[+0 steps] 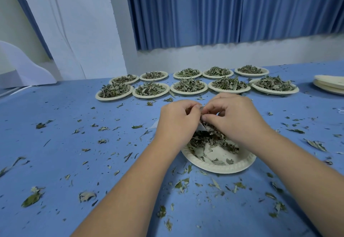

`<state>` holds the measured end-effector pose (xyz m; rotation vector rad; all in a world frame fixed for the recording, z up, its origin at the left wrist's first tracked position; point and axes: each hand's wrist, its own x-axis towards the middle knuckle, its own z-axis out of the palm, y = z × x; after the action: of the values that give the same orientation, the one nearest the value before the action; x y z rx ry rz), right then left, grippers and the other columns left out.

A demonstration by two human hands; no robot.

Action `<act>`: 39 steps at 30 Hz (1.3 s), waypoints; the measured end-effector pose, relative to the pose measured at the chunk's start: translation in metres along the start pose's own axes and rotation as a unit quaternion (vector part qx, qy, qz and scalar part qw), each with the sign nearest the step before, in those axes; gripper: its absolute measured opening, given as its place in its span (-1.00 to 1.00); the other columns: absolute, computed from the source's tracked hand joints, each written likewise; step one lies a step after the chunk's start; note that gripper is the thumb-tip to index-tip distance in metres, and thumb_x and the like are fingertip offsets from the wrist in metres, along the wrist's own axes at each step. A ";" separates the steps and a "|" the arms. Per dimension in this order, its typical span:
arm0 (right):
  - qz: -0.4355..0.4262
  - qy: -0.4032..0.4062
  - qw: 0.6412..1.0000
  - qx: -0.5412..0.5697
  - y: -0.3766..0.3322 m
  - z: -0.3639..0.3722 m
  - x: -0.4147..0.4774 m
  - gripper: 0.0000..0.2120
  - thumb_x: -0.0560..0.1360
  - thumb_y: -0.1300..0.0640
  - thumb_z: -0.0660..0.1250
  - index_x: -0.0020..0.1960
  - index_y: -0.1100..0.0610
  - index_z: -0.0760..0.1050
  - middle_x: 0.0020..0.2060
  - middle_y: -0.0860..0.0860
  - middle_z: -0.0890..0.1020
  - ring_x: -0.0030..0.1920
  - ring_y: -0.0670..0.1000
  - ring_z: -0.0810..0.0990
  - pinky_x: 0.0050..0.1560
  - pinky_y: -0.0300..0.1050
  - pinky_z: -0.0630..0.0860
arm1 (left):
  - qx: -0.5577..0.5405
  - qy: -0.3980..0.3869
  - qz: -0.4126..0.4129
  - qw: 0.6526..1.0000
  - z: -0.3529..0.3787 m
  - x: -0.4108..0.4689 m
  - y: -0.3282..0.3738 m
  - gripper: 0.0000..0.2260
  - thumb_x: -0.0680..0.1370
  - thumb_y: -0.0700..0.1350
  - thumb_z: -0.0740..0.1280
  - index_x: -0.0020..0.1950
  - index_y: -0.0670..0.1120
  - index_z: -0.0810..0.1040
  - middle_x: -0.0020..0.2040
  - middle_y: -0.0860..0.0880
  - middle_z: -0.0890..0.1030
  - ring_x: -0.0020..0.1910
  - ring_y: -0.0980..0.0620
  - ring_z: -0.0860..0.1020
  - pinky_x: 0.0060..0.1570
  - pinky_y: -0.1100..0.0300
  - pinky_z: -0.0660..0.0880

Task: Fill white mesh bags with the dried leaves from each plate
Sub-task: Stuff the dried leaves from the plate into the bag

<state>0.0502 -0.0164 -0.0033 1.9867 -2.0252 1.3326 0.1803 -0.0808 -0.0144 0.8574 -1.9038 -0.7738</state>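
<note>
A white paper plate [226, 167] lies in front of me with dried leaves [210, 140] heaped on its far half. Above it my left hand [176, 121] and my right hand [236, 117] meet, fingers curled. Between them they pinch the top of a white mesh bag [202, 128]; only a small white corner and some leaves inside it show, the rest is hidden behind the hands.
Two rows of several leaf-filled paper plates [188, 87] stand farther back on the blue table [74, 143]. A stack of empty plates [329, 85] sits at the right edge. Loose leaf scraps [32, 198] litter the cloth all around. Blue curtains hang behind.
</note>
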 end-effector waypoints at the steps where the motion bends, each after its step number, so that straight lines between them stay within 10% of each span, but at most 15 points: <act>1: -0.002 0.000 1.000 -0.015 0.000 0.000 0.000 -0.92 0.38 0.18 0.50 -0.20 0.02 0.66 -0.20 -0.10 0.59 -0.21 -0.18 0.55 -0.18 -0.39 0.41 | 0.002 -0.002 0.001 1.000 0.000 0.000 0.000 -0.81 0.57 -0.12 0.30 -0.12 0.00 0.71 -0.34 0.06 0.64 -0.40 0.20 0.50 -0.37 0.31 0.43; 7: -0.033 0.004 0.998 -0.061 -0.003 0.001 -0.003 -0.98 0.40 0.15 0.47 -0.21 0.06 0.66 -0.20 -0.04 0.58 -0.12 -0.02 0.52 -0.04 -0.05 0.47 | -0.030 0.006 -0.015 0.999 0.000 -0.001 0.003 -0.78 0.56 -0.13 0.31 -0.21 0.06 0.69 -0.27 0.12 0.67 -0.32 0.19 0.55 -0.29 0.29 0.47; 19: -0.026 0.003 0.995 -0.096 -0.005 0.002 -0.002 -0.95 0.42 0.18 0.42 -0.14 0.08 0.65 -0.20 0.01 0.58 -0.11 0.03 0.52 -0.03 0.01 0.48 | -0.028 -0.002 -0.021 0.999 0.003 -0.003 0.007 -0.77 0.55 -0.15 0.29 -0.21 0.07 0.69 -0.27 0.12 0.68 -0.28 0.19 0.59 -0.31 0.31 0.49; 32: -0.010 0.016 0.999 0.033 -0.003 -0.002 -0.004 -0.85 0.41 0.25 0.45 -0.10 0.03 0.62 -0.27 -0.20 0.63 -0.20 -0.26 0.57 -0.18 -0.51 0.43 | -0.052 0.011 -0.030 0.998 0.001 -0.001 0.006 -0.81 0.58 -0.13 0.29 -0.10 0.01 0.70 -0.56 0.23 0.47 -0.52 0.28 0.43 -0.40 0.34 0.42; 36: -0.050 0.066 0.997 0.009 -0.004 -0.011 -0.004 -0.98 0.44 0.06 0.41 -0.14 -0.02 0.62 -0.24 -0.19 0.61 -0.16 -0.23 0.53 -0.17 -0.43 0.39 | -0.061 0.024 -0.045 0.997 -0.004 -0.001 0.007 -0.82 0.58 -0.09 0.30 -0.11 0.05 0.69 -0.53 0.22 0.50 -0.51 0.27 0.42 -0.42 0.36 0.32; 39: -0.010 0.041 0.999 0.015 0.004 -0.021 -0.002 -0.68 0.38 -0.23 0.35 0.08 -0.14 0.54 0.01 -0.22 0.53 0.04 -0.23 0.48 0.01 -0.25 0.40 | -0.078 0.044 -0.059 0.994 -0.006 0.002 0.005 -0.80 0.57 -0.07 0.32 -0.19 0.12 0.67 -0.36 0.13 0.62 -0.41 0.23 0.45 -0.34 0.30 0.41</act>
<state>0.0357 -0.0042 0.0067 1.9233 -1.9573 1.4247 0.1839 -0.0802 -0.0071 0.8977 -1.7037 -0.9288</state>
